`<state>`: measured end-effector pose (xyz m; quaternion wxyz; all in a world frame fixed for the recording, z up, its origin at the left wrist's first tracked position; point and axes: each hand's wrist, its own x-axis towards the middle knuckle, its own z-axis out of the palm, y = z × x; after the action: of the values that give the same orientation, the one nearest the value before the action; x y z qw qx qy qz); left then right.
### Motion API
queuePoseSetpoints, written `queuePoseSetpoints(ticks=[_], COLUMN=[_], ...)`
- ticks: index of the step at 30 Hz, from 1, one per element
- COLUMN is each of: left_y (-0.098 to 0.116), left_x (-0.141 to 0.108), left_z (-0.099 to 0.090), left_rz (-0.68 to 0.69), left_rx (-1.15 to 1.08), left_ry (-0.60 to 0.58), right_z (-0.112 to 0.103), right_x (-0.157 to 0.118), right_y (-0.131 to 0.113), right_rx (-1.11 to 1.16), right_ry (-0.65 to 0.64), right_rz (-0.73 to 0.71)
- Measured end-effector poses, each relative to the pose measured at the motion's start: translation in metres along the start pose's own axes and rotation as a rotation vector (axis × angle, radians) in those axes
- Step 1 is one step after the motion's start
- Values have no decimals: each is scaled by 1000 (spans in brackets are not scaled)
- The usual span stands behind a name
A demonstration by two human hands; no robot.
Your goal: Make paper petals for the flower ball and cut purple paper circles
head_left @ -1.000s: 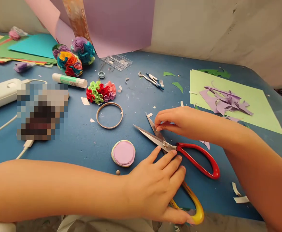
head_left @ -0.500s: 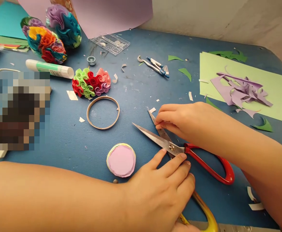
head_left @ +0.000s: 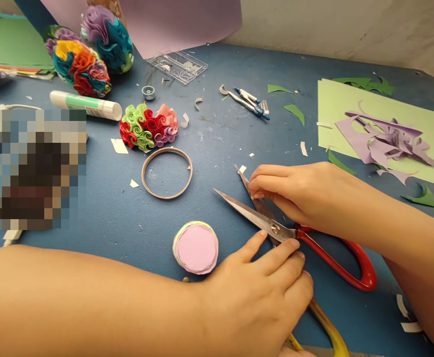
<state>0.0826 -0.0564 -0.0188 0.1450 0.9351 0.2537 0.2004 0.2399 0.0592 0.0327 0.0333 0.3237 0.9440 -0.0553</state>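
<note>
Scissors lie with blades spread near the front edge of the blue table, tips toward the far left corner. The left hand rests palm down over the yellow handle, fingers fanned, two fingertips against the metal beside the pivot; it seems to press rather than grip, probably to steady the tool. The right hand arches in from the right edge, fingers bent together at one blade; whether they pinch anything, I cannot tell. A lilac disc sits just beside the left hand, clear of the blades. Near the right edge, purple scraps are heaped on a green sheet, perhaps to keep them together.
</note>
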Motion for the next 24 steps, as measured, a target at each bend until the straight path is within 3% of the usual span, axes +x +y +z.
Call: queuePoseSetpoints(ticks=[15,20,24], left_y=[0,-1,-2], left_x=[2,2,1], left_z=[2,3,3], left_rz=[4,-3,11], left_rx=[-22,-20,-10], left_ry=[-10,-9,-2], right_z=[-1,3,13], right_x=[-4,-2,-4], right_y=[-3,-8,-17], right_rx=[-33,-137,-350], right_ry=[32,67,147], right_rz=[2,-16,-57])
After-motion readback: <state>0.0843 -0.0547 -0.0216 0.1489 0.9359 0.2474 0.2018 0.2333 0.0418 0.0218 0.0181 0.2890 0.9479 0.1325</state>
